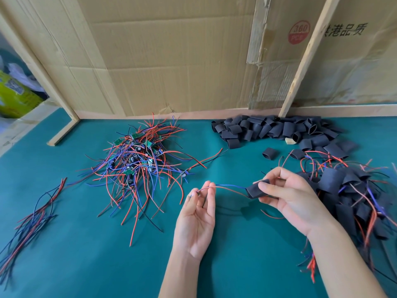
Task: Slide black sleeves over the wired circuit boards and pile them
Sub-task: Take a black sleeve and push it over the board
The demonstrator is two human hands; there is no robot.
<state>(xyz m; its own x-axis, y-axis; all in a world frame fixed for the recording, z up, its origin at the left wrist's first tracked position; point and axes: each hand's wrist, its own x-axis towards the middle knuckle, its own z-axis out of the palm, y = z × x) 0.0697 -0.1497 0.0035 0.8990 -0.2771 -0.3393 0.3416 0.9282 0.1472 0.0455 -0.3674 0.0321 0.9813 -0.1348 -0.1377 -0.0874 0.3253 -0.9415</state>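
Observation:
My right hand (287,196) pinches a black sleeve (255,190) above the green table; the board inside it is hidden. Red and blue wires (223,187) run left out of the sleeve to my left hand (197,216), whose fingertips pinch their ends, palm up. A tangle of bare wired circuit boards (137,162) lies at centre left. Empty black sleeves (277,130) are heaped at the back right. A pile of sleeved boards (352,196) with wires sticking out lies at the right, just beyond my right hand.
A bundle of loose wires (34,218) lies at the far left. One sleeve (269,153) sits alone between the heaps. Cardboard walls (171,61) and wooden battens (305,61) close the back of the table (86,265). A yellow-green box (15,95) stands beyond the left edge.

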